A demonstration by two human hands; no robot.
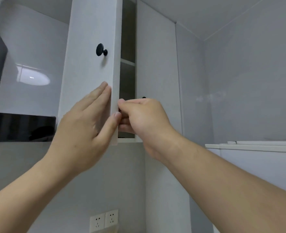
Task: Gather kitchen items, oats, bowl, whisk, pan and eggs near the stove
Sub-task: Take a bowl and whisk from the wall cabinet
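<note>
The view looked up at a white wall cabinet (129,140). Its left door (91,73) stood partly open, turned so that its narrow edge faced the camera, and a round black knob (101,49) sat on its front.

The left hand (81,132) lay flat and open on the front of this door near its lower corner, with the straight fingers (103,93) pressed against the surface and the thumb (116,118) touching the door's edge. The right hand (144,120) was just beside that edge, in front of the gap, with its fingers curled toward the door. I could not tell if it gripped the edge or held nothing.

Through the gap a shelf (128,62) showed inside the cabinet. The space was dark and narrow, so what stood there, and where the oats or the other items were, could not be seen.

The right door (155,64) was closed, and its small black knob (144,97) showed just above the right hand. A dark hood (21,126) hung at the left, level with the cabinet's bottom edge. Two white sockets (103,220) sat on the grey wall (105,174) below the cabinet
</note>
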